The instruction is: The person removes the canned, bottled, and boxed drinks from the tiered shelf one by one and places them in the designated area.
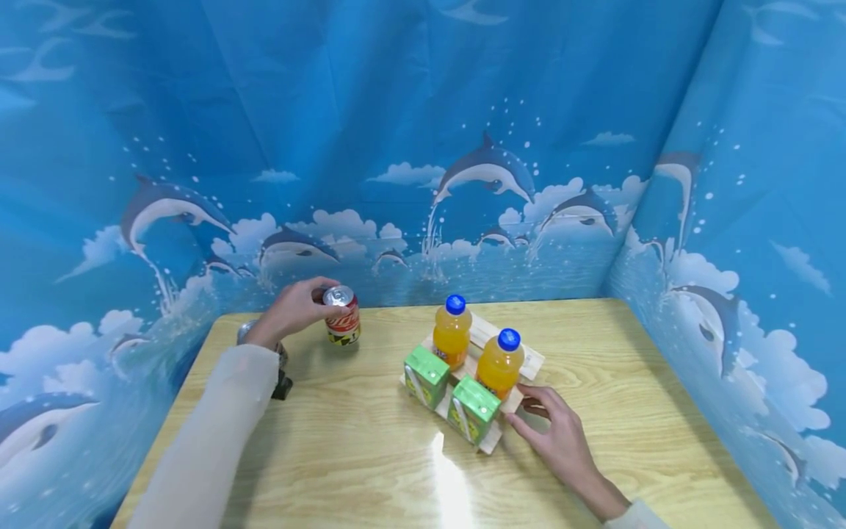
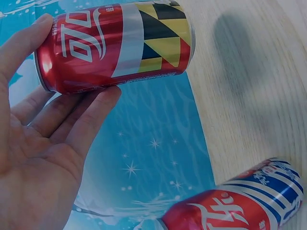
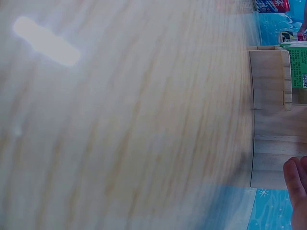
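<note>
My left hand (image 1: 300,308) holds a red soda can (image 1: 344,316) with a black-and-yellow pattern, thumb on one side and fingers on the other. In the left wrist view the soda can (image 2: 115,45) appears sideways between the thumb and fingers. My right hand (image 1: 558,437) grips the near right end of a wooden rack (image 1: 512,400); in the right wrist view fingertips (image 3: 293,170) lie against its end panel (image 3: 271,129). The rack carries two orange drink bottles (image 1: 452,334) with blue caps and two green drink cartons (image 1: 474,411).
A second red can (image 2: 240,201) with blue and white stripes stands near the table's left edge, mostly hidden behind my left wrist in the head view. The wooden table (image 1: 344,448) meets a blue dolphin-print curtain (image 1: 396,220) at the back and sides.
</note>
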Demonstrator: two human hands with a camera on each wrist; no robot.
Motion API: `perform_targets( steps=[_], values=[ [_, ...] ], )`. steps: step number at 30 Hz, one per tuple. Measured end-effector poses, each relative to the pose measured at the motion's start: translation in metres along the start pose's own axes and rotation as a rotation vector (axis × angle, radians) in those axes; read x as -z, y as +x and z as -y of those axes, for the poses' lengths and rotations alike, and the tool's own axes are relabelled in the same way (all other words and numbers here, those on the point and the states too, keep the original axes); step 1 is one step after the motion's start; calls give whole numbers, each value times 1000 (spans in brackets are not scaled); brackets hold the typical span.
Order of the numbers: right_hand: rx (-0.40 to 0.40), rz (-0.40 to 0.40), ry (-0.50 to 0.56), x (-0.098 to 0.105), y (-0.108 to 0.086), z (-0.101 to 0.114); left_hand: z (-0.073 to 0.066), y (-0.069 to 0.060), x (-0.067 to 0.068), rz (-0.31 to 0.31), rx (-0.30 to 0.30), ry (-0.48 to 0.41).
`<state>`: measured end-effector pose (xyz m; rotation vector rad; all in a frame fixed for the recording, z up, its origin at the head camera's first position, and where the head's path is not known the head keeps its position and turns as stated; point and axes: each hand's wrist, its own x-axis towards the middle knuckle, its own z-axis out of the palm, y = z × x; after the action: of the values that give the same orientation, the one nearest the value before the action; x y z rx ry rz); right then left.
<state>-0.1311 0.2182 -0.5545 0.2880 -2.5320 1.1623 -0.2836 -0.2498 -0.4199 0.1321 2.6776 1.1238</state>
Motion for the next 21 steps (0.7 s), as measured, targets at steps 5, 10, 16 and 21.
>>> perform_targets(
  steps=[5,10,16,21],
  values=[
    [0,3,2,0,-1,0,7,-2,-1,0,20,3],
    [-10,8,1,0,-1,0,12,-5,-2,8,43,16],
    [-12,7,7,0,-1,0,17,-8,-2,21,47,28],
    [-15,8,11,1,-1,0,21,-12,-1,22,55,19]
  ],
)
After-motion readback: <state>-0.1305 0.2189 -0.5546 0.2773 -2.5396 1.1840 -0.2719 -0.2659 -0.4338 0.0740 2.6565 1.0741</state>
